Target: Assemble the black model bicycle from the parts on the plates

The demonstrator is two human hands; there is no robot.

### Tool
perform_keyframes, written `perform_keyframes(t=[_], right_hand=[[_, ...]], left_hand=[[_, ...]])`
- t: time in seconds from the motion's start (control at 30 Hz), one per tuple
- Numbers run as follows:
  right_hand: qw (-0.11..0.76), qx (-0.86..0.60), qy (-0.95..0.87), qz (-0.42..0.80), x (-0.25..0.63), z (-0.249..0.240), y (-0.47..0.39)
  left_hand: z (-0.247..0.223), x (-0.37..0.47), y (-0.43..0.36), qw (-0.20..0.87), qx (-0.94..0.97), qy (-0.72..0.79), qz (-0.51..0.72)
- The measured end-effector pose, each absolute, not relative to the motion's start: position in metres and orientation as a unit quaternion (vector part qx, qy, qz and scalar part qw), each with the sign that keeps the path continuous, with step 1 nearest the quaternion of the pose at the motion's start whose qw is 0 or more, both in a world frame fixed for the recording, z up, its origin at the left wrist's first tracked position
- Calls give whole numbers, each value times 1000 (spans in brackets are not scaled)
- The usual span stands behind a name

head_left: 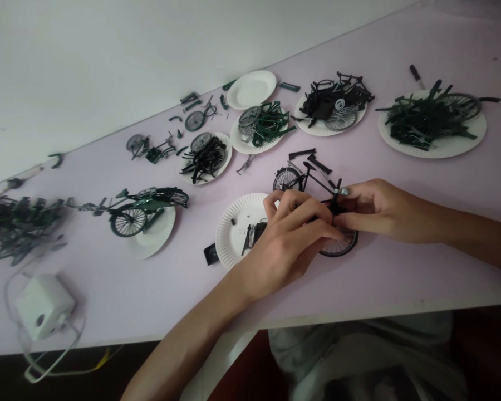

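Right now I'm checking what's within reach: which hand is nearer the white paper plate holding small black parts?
Left. The left hand lies over that paper plate's right edge, its grip on the black model bicycle. The right hand holds the bicycle's front, farther right, off the plate.

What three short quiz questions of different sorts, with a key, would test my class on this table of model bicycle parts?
1. True or false: both hands are on the black model bicycle.
2. Multiple choice: the green model bicycle lies (A) partly on a paper plate, (B) on the white box, (C) in the person's lap.
3. Short answer: what lies on the paper plate at the far right?

Key
1. True: the left hand and the right hand both grip it near its front wheel.
2. A: it rests across a plate.
3. A heap of dark green parts.
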State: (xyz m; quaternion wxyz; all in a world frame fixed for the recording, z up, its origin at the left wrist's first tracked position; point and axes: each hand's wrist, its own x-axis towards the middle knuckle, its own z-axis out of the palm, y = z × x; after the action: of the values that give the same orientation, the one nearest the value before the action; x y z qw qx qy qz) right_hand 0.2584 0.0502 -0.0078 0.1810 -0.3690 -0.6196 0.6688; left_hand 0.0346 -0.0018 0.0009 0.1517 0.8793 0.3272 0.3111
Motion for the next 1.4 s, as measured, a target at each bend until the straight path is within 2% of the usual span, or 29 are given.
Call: perform_keyframes(t=[0.13, 0.33, 0.57, 0.8, 1.03, 1.23, 1.4], right_hand=[[171, -361, -620, 675, 259, -8, 50], [173, -373, -634, 655, 259, -10, 52], [169, -357, -630, 669, 260, -11, 52], [172, -375, -624, 664, 259, -9, 52], [175, -345, -621, 681, 260, -10, 51], [180, -364, -615, 676, 259, -11, 52], [194, -358, -611, 679, 257, -10, 52]], left_hand=[[4, 34, -3, 151, 896, 316, 274], [0, 41, -6, 117, 872, 362, 309], [2, 37, -6, 137, 891, 332, 279], [-5, 38, -2, 147, 861, 352, 337], [0, 36, -2, 126, 887, 313, 316], [-7, 40, -2, 111, 867, 343, 343], [-5, 38, -3, 108, 875, 351, 316]])
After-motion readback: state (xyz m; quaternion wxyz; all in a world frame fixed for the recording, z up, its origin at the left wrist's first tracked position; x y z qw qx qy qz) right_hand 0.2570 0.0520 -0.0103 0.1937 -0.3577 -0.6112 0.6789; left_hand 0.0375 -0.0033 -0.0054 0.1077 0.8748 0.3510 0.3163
